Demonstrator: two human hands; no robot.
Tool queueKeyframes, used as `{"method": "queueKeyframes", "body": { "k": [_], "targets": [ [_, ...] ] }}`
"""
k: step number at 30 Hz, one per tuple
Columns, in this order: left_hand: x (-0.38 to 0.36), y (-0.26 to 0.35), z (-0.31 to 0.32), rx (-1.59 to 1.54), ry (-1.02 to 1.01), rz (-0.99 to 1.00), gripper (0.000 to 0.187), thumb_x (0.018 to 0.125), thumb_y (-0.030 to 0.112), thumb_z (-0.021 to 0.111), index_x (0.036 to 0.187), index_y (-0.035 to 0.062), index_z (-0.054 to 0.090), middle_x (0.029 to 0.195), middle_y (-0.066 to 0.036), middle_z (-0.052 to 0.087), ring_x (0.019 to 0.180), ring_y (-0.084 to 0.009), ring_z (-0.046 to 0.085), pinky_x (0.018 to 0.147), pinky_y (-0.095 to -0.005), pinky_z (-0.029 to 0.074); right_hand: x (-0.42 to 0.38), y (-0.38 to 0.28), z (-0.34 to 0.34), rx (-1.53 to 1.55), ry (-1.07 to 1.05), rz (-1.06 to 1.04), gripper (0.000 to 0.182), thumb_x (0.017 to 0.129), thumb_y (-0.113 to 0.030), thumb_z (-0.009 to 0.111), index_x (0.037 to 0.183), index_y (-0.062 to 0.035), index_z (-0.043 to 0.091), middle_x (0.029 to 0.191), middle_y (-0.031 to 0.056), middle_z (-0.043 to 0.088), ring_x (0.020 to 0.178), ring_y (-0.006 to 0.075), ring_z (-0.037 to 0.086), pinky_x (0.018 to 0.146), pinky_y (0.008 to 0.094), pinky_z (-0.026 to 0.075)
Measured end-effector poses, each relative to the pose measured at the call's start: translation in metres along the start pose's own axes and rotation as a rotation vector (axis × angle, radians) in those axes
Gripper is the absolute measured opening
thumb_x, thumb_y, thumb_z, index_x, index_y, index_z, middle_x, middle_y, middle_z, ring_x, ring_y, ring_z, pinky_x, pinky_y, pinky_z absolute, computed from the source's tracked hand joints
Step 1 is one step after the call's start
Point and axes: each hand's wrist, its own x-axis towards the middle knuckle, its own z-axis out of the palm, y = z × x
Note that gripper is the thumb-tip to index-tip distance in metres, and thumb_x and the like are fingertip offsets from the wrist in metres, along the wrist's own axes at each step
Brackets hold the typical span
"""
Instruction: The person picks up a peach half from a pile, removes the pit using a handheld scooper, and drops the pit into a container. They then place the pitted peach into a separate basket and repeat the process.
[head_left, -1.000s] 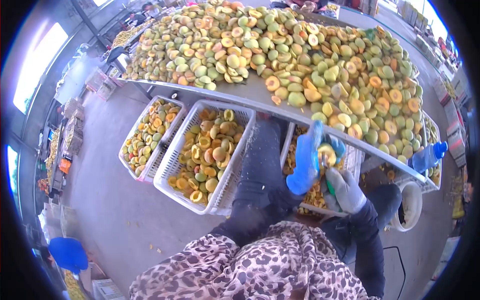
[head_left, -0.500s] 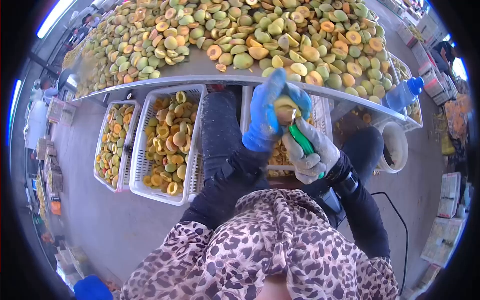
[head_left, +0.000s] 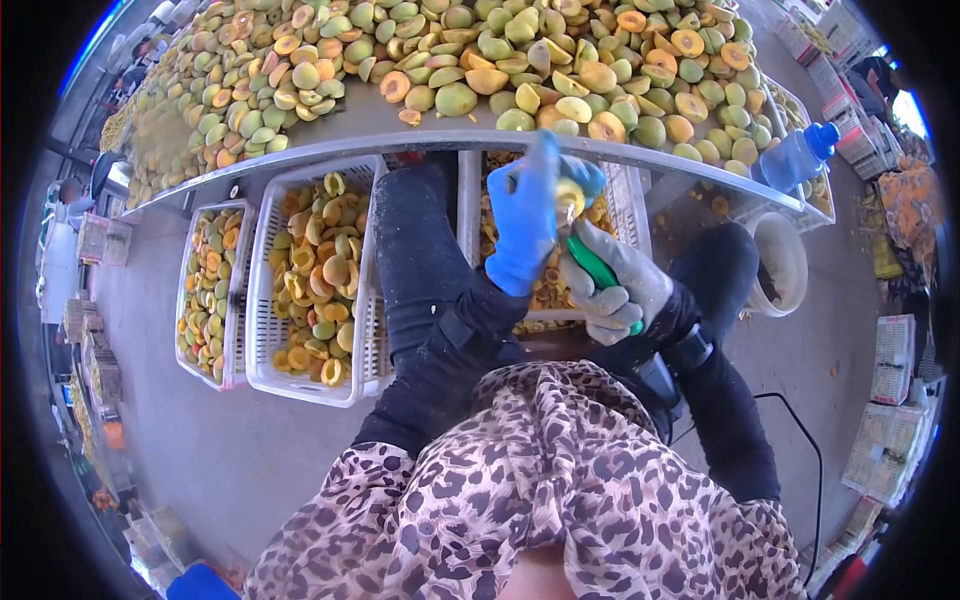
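Fruit-piled table (head_left: 440, 128) behind, left hand (head_left: 524, 218) gripping fruit half (head_left: 570, 194), right hand (head_left: 612, 285) clutching green tool (head_left: 596, 268)

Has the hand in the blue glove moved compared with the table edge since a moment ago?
Yes. The left hand with its fruit half has risen from below the table edge until its fingertips overlap it.

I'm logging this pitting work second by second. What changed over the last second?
Both hands came down a little from the table edge. The left hand keeps holding the fruit half, the right hand the green-handled tool at it. Baskets unchanged.
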Motion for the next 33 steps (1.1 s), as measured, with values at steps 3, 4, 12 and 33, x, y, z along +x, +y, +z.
{"method": "queueKeyframes", "body": {
  "k": [3, 4, 12, 33],
  "targets": [
    [-0.002, -0.001, 0.003, -0.102, 0.163, 0.090, 0.038, 0.099, 0.033, 0.042, 0.094, 0.0000, 0.062, 0.075, -0.007, 0.064, 0.064, -0.0160, 0.062, 0.061, -0.0277, 0.051, 0.007, 0.020, -0.008, 0.288, -0.341, -0.109, 0.056, 0.098, -0.055, 0.031, 0.077, -0.0064, 0.050, 0.044, -0.0051, 0.035, 0.028, 0.0074, 0.030, 0.031, 0.0223, 0.028],
    [0.006, -0.005, -0.007, -0.101, 0.164, 0.091, 0.038, 0.099, 0.033, 0.042, 0.094, 0.0000, 0.062, 0.075, -0.007, 0.064, 0.064, -0.0160, 0.062, 0.061, -0.0277, 0.051, 0.007, 0.027, -0.006, 0.353, -0.462, -0.149, 0.059, 0.096, -0.059, 0.029, 0.077, -0.0069, 0.049, 0.044, -0.0059, 0.034, 0.027, 0.0065, 0.029, 0.030, 0.0226, 0.028],
    [0.001, -0.016, -0.047, -0.467, 0.277, -0.461, 0.023, 0.092, 0.030, 0.055, 0.098, 0.0087, 0.060, 0.089, -0.005, 0.064, 0.079, -0.0218, 0.062, 0.066, -0.0375, 0.052, 0.027, 0.007, -0.048, -1.710, 1.127, -0.890, 0.033, 0.094, -0.036, 0.052, 0.084, -0.0051, 0.055, 0.057, 0.0164, 0.059, 0.049, 0.0314, 0.060, 0.044, 0.0431, 0.045],
    [0.096, 0.003, -0.172, 1.280, 0.112, 0.563, 0.031, 0.081, 0.029, 0.062, 0.106, 0.0111, 0.063, 0.099, -0.014, 0.063, 0.099, -0.0351, 0.058, 0.085, -0.0478, 0.045, 0.072, 0.040, -0.097, -1.673, 1.005, -0.483, 0.036, 0.089, -0.044, 0.055, 0.095, -0.0083, 0.054, 0.064, 0.0204, 0.061, 0.063, 0.0404, 0.062, 0.055, 0.0497, 0.048]
  ]
}}
